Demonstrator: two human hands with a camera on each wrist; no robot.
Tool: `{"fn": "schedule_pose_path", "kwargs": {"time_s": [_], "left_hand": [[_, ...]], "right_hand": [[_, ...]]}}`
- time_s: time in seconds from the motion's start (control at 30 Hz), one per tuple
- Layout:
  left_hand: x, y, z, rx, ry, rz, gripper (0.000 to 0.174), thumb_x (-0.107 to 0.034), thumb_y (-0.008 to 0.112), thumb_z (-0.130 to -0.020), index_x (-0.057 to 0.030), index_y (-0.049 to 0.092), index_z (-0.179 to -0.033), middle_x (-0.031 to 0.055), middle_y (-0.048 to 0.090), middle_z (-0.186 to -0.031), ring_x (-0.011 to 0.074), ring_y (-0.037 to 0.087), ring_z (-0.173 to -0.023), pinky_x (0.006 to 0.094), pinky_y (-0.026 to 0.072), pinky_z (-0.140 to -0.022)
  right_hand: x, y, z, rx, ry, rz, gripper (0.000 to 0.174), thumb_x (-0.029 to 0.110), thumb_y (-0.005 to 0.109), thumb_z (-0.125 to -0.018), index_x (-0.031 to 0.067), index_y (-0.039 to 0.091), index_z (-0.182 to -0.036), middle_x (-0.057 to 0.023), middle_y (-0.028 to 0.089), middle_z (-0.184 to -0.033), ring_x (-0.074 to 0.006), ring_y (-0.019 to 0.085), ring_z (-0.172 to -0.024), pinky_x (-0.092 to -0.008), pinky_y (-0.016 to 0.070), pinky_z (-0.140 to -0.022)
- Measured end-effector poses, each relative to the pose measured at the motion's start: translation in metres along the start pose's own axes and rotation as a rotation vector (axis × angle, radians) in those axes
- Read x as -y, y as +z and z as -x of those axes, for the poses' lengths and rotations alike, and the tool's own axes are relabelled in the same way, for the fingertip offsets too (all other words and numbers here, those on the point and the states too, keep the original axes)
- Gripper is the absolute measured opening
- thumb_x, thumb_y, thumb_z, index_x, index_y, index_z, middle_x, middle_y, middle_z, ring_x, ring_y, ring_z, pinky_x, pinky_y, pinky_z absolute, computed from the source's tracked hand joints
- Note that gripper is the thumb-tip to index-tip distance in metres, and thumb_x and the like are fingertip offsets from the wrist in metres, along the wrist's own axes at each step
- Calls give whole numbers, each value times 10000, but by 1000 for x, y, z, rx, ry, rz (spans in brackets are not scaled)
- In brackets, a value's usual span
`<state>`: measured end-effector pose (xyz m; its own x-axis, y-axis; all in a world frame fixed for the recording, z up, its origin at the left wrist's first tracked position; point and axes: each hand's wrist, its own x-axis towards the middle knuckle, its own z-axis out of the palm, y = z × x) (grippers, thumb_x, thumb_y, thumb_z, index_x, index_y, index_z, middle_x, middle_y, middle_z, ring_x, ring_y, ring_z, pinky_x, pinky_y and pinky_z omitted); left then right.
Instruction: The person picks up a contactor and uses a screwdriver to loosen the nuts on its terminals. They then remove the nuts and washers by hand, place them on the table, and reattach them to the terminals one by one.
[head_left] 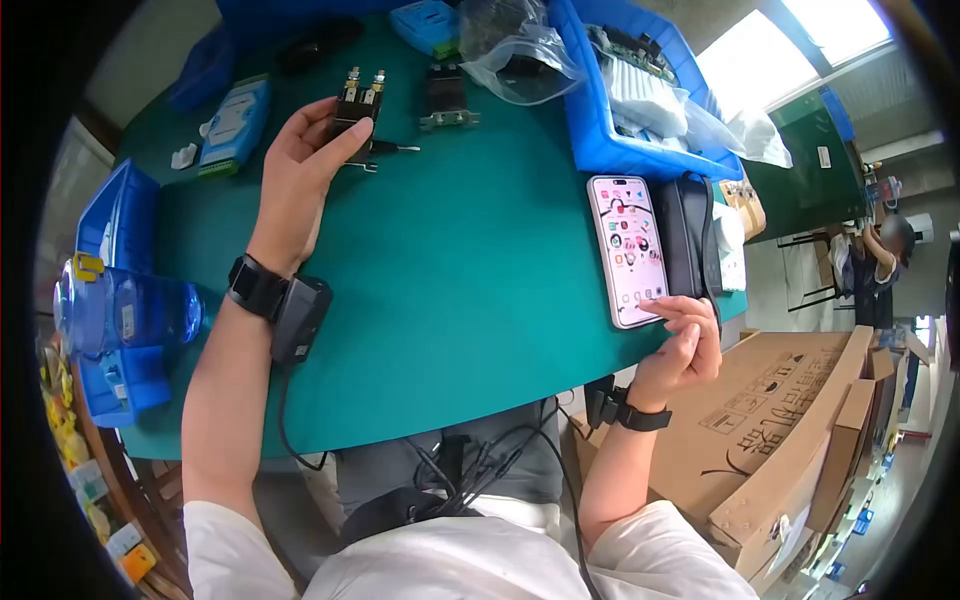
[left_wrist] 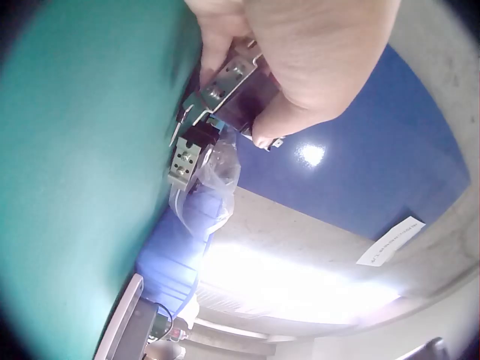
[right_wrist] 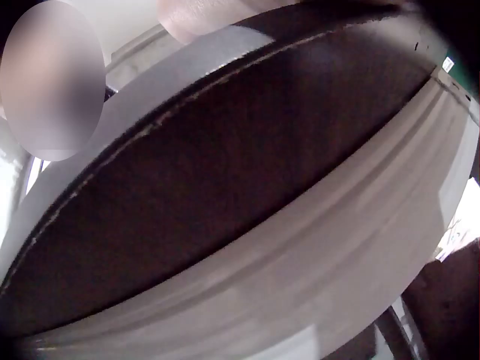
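My left hand [head_left: 297, 165] holds a black electrical component [head_left: 357, 112] with two brass screw terminals on top, thumb across its front and fingers behind. In the left wrist view, the component's metal bracket [left_wrist: 229, 81] shows between thumb and fingers. Beside it is a short black piece with a metal tip [head_left: 398, 148]. A similar black component [head_left: 446, 98] with a metal bracket lies farther back on the table. My right hand [head_left: 685, 345] is at the right front, loosely bent, one fingertip over the lower edge of a lit phone [head_left: 630, 250].
A black case [head_left: 686, 235] lies beside the phone. Behind them stands a blue bin [head_left: 640, 160] of circuit boards and wrapped parts. Blue boxed modules [head_left: 235, 125], blue bins [head_left: 130, 215] and a water bottle [head_left: 140, 310] occupy the left. A cardboard box [head_left: 770, 420] stands right of the green table [head_left: 470, 280].
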<state>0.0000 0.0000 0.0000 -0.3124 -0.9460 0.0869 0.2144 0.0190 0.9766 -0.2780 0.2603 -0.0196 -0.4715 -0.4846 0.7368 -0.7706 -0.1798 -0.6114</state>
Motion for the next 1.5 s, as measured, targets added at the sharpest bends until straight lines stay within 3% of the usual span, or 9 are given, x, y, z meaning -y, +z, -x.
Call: {"fn": "schedule_pose_path", "kwargs": {"time_s": [0.33,0.57,0.9,1.03,1.07,1.1,1.17,1.37,1.5], "left_hand": [[0,0,1,10,57,36,502,-106,767,-873,62,521,-1277,116,659,-1176,159,620,-1090,284,478,-973],[-2,-1,2,42,37,37,456,-96,736,-901,25,531,-1290,90,643,-1201,148,597,-1112,297,456,-1000],[-2,-1,2,22,37,38,476,-103,745,-898,35,518,-1292,100,642,-1191,157,610,-1085,310,474,-978],[-5,-1,1,-22,-10,162,422,-141,713,-933,30,525,-1270,116,650,-1176,175,630,-1053,325,499,-946],[-3,-2,-1,-34,-7,194,408,-152,703,-942,29,527,-1263,120,652,-1171,182,637,-1041,327,511,-934],[-2,-3,-2,-48,-3,225,395,-163,693,-951,27,529,-1256,124,655,-1166,188,644,-1028,329,523,-922],[-8,-3,0,-94,-20,296,363,-196,663,-971,23,541,-1234,136,657,-1157,200,653,-1009,326,544,-901],[-8,-14,-2,-100,-45,439,362,-277,601,-1004,11,569,-1221,142,645,-1173,224,666,-987,318,573,-877],[-9,-12,-1,-65,-40,447,348,-266,598,-1003,-9,565,-1235,133,646,-1177,228,670,-980,329,569,-879]], "right_hand": [[28,4,0,65,52,-96,229,92,456,-942,-5,514,-743,-176,688,-780,-236,648,-668,-329,477,-686],[118,29,-29,178,335,-570,304,149,427,-984,-29,542,-766,-197,614,-800,-246,604,-601,-334,532,-581],[149,115,-115,482,834,-1366,265,201,433,-993,-14,541,-883,-121,555,-814,-190,488,-625,-271,409,-603],[121,174,-122,704,809,-996,268,218,473,-971,-30,575,-968,-32,544,-766,-131,443,-612,-238,358,-587],[112,187,-121,737,709,-760,284,224,474,-964,-32,597,-965,-49,566,-766,-150,458,-611,-259,393,-607],[98,199,-115,726,371,-531,280,224,503,-945,-25,625,-910,-102,599,-741,-178,488,-604,-315,443,-614],[100,211,-108,784,312,-202,275,228,550,-923,-16,668,-876,-175,653,-733,-279,611,-620,-393,505,-633],[99,222,-81,828,6,177,284,319,674,-885,42,737,-886,-190,700,-786,-402,680,-770,-455,558,-668],[94,225,-80,925,-37,201,225,270,700,-873,97,759,-1004,-158,714,-829,-371,681,-787,-442,553,-706]]}}
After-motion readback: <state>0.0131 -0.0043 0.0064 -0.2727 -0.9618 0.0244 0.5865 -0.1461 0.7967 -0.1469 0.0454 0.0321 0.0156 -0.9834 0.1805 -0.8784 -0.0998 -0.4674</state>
